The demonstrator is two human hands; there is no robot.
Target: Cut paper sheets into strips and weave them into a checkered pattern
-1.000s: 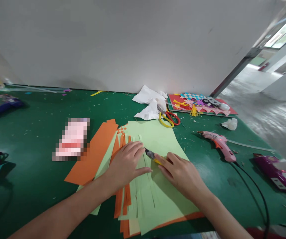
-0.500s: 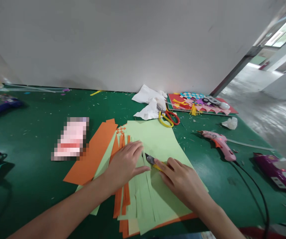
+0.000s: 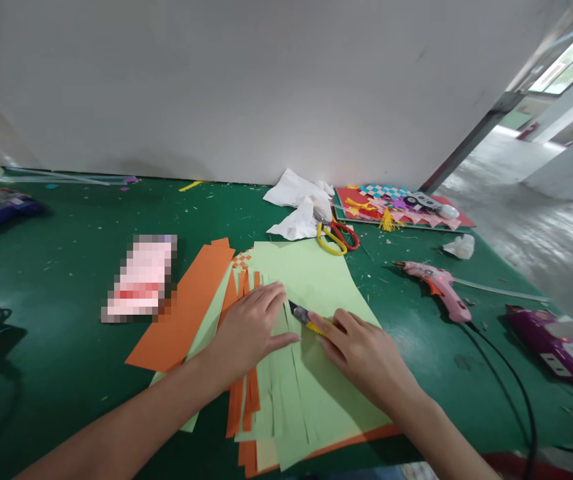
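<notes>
My left hand (image 3: 254,320) rests open on narrow light green paper strips (image 3: 279,393), its thumb stretched to the right. In my right hand (image 3: 361,347) is a yellow utility knife (image 3: 309,320), its dark blade pointing up and left beside my left fingertips. Under the blade lies a light green paper sheet (image 3: 351,393), with long slits along its left part. Orange paper strips (image 3: 236,407) lie beneath and left of my left hand. A small orange-and-white woven checkered piece (image 3: 242,259) shows just beyond the strips.
Left of the stack are an orange sheet (image 3: 186,313) and a blurred-out pink item (image 3: 141,277). Scissors (image 3: 344,237) and crumpled white paper (image 3: 299,207) lie behind. To the right are a pink glue gun (image 3: 441,290), its cord and a purple power strip (image 3: 551,343).
My right hand and the knife have shifted slightly up, and the blade tip sits a little farther right of my left fingertips. My left hand stays in place.
</notes>
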